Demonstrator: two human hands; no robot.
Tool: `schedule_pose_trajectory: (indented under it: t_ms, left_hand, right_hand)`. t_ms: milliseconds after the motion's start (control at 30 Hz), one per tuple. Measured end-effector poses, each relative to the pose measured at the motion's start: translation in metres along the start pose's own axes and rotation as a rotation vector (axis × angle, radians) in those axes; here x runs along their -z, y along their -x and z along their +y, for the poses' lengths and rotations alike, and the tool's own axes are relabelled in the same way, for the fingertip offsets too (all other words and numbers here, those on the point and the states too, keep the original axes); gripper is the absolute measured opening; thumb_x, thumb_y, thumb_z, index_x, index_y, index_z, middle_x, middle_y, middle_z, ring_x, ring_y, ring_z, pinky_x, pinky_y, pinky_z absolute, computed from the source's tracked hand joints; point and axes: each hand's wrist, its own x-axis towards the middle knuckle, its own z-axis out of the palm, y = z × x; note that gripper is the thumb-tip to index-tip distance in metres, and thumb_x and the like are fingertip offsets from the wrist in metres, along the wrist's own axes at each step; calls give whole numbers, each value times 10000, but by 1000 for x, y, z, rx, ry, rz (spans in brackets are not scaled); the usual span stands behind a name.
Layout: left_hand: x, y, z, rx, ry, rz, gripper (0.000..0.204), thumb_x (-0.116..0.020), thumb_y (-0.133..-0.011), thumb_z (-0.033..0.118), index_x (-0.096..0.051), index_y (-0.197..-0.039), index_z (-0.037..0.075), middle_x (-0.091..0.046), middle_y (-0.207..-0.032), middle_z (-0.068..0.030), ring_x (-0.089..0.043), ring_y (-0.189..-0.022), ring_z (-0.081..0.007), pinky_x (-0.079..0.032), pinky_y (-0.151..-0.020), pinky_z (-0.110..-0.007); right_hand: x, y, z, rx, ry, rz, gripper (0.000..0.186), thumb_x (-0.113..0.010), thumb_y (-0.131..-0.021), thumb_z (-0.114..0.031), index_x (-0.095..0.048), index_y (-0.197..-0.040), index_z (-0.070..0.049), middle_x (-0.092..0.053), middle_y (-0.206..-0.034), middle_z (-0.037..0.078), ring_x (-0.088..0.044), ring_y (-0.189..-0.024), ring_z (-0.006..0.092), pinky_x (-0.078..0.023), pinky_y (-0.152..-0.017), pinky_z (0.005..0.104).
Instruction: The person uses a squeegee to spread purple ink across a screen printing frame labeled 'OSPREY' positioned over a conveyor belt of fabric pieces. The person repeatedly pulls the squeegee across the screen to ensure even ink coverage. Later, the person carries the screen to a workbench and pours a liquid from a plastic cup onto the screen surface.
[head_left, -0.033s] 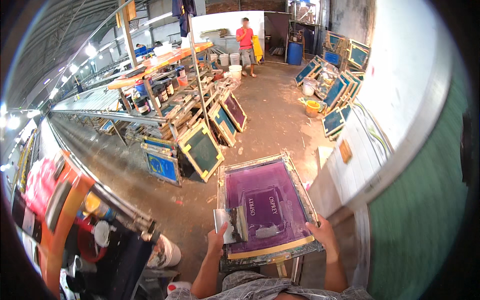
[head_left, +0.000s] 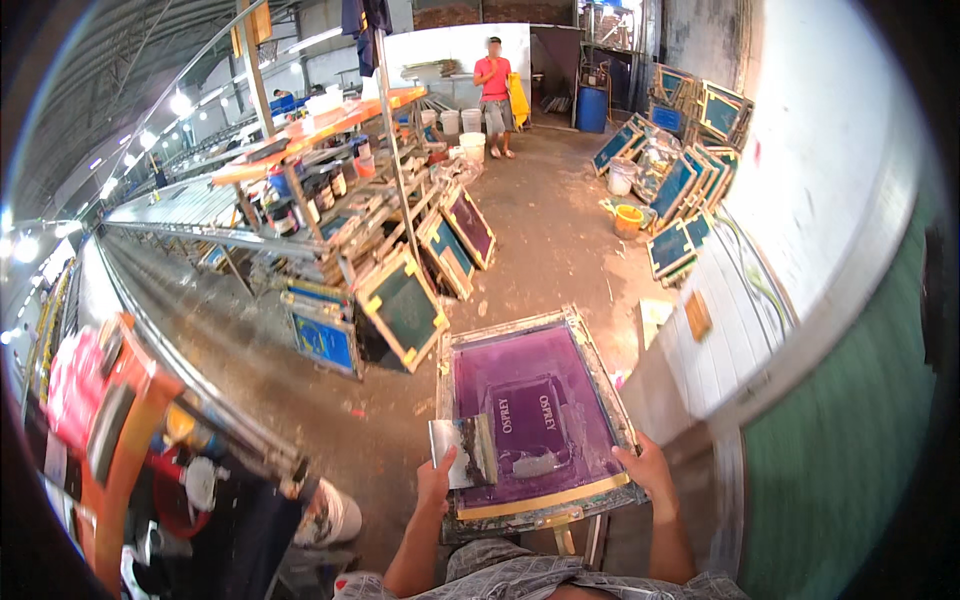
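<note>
A screen printing frame (head_left: 520, 360) with purple mesh is held in front of my body, tilted, its wooden rim stained with ink. White lettering and a smeared grey patch show on the mesh. My left hand (head_left: 433, 482) is closed on a flat, ink-smeared scraper (head_left: 463, 450), thumb on top, at the frame's left edge. The scraper overlaps the mesh; whether those fingers also grip the rim is hidden. At the near right corner my right hand (head_left: 648, 468) is closed round the rim, thumb on top and the other fingers mostly underneath.
Screen frames (head_left: 402, 310) lean by a cluttered rack on the left; others (head_left: 690, 185) stand along the right wall. An orange-edged bench (head_left: 135, 440) and a white bucket (head_left: 335, 515) are near my left. Ahead, a person in a red shirt (head_left: 492, 80) stands on the brown floor (head_left: 545, 215).
The surroundings have shifted slightly in the view. Both hands keep their hold on the frame and scraper.
</note>
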Motion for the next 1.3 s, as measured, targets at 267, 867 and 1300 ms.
schedule_pose_trajectory:
  t_ms: [267, 867, 1300]
  left_hand:
    - [-160, -233, 105, 2, -20, -129, 392, -770, -949, 298, -719, -1181, -14, -735, -1087, -53, -678, -958, -139, -528, -857, -324]
    - [-606, -689, 177, 153, -147, -191, 351, -788, -926, 308, -732, -1119, 19, -734, -1047, -49, -660, -930, -130, -507, -865, -332]
    - [-913, -1009, 216, 35, -289, -387, 416, -759, -944, 366, -750, -1082, -27, -735, -999, -36, -632, -887, -109, -498, -803, -322]
  right_hand:
    - [4, -243, -34, -81, -273, 37, 589, -768, -897, -231, -576, -1392, 23, -715, -1208, 145, -655, -1086, 195, -507, -955, 335]
    - [125, -810, -40, -221, -293, 178, 659, -779, -886, -175, -512, -1423, 99, -691, -1256, 183, -664, -1091, 205, -521, -951, 319]
    - [208, -1184, -20, -225, -361, 317, 568, -755, -897, -94, -559, -1406, 64, -709, -1189, 140, -658, -1043, 196, -520, -939, 323]
